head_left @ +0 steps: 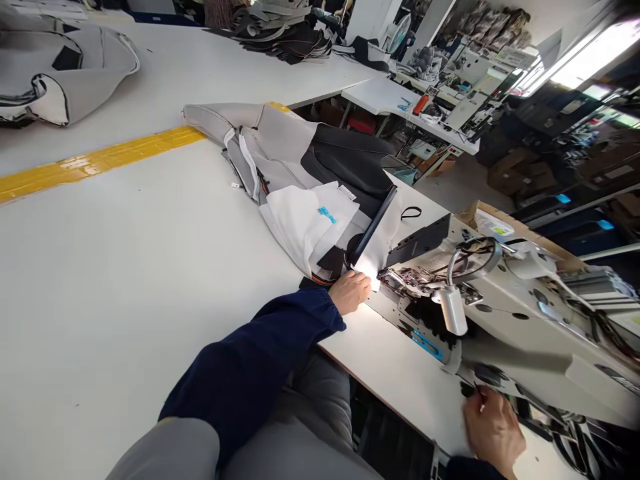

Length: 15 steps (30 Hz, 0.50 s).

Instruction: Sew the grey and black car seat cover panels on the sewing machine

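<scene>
My left hand (351, 291) is closed on the near edge of a grey and black sewn fabric cover (285, 150), right beside the needle area of a sewing machine (520, 333). White fabric flaps (305, 220) with a blue mark lie on top of the cover, and a black strip (374, 225) runs along its edge toward the machine. Farther right, my right hand (493, 423) has its fingers pinched together at the machine's base, near black straps (575, 443). Something dark and thin shows at its fingertips, too small to make out.
A lit lamp (451, 310) hangs by the needle. A blue clip-like item (427, 344) lies on the machine bed. Yellow tape (100, 160) crosses the white table (150, 300). Another grey cover (95, 73) and stacked fabric pieces (280, 30) lie at the back.
</scene>
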Motion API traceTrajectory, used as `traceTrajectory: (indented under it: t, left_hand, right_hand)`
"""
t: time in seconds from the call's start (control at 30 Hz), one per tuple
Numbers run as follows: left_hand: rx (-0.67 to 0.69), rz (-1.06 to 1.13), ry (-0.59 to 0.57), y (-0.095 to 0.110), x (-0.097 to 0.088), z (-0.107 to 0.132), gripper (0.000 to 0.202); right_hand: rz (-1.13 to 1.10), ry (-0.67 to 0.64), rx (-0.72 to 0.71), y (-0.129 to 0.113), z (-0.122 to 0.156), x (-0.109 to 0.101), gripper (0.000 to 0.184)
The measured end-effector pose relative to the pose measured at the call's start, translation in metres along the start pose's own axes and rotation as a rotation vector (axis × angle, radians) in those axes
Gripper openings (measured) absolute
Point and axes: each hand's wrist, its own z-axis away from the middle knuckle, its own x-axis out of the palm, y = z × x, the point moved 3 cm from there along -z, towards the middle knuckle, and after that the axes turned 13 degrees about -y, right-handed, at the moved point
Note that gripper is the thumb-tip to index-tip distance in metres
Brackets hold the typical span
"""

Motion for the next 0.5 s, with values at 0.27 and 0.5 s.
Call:
traceTrajectory:
  t: [0.27, 0.5]
  left_hand:
    - [0.003, 0.026, 0.009, 0.0, 0.0, 0.003, 0.016]
    - [0.01, 0.049, 0.038, 0.001, -0.001, 0.006, 0.015]
  right_hand:
    - [-0.017, 0.076, 0.092, 0.001, 0.001, -0.002, 0.035]
    - [-0.023, -0.004, 0.144, 0.01, 0.003, 0.007, 0.035]
